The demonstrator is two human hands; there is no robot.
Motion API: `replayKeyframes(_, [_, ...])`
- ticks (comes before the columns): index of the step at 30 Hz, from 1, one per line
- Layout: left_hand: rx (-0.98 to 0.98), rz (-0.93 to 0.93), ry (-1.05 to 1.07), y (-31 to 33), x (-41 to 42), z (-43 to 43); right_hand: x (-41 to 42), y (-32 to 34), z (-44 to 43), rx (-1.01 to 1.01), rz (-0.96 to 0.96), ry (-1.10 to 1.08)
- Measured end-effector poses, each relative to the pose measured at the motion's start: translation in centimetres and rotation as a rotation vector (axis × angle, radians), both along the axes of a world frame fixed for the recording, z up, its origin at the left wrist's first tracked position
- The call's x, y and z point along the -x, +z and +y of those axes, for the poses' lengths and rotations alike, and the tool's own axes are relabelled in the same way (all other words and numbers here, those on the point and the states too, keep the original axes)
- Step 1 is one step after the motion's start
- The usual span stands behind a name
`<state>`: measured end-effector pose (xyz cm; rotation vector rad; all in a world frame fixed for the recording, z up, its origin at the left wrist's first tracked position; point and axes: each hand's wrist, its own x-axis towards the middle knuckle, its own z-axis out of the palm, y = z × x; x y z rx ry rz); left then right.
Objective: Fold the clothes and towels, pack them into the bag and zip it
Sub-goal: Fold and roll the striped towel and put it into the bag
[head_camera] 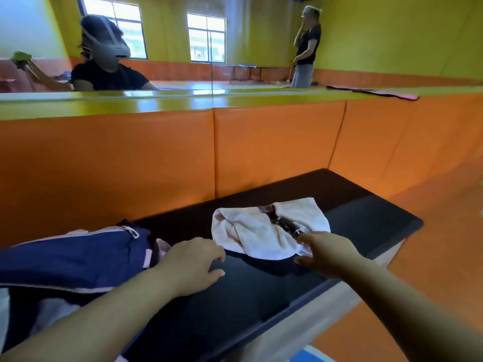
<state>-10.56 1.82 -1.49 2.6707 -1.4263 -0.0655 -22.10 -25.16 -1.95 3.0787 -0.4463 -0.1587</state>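
Note:
A white towel (261, 231) with a dark printed patch lies crumpled on the black table (366, 212), right of centre. My right hand (326, 253) pinches the towel's near right corner between thumb and fingers. My left hand (193, 265) rests palm down on the table just left of the towel, fingers slightly apart, holding nothing. A navy bag (70, 259) with pale pink trim and a white zipper lies at the left; its zipper looks partly open. A dark garment (274, 265) lies on the table just under the towel's near edge.
An orange padded wall (130, 165) stands right behind the table with a mirror above it. Orange floor lies to the right. A pale cloth (47, 317) shows at the lower left under the bag. A person stands far off in the mirror (305, 48).

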Motion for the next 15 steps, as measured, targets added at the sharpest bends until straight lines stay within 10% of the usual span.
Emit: replayKeyframes(15, [0.354,0.575,0.547,-8.2,-3.7,-14.2,-3.7,-6.1,-8.1,-0.141,-0.083,-0.116])
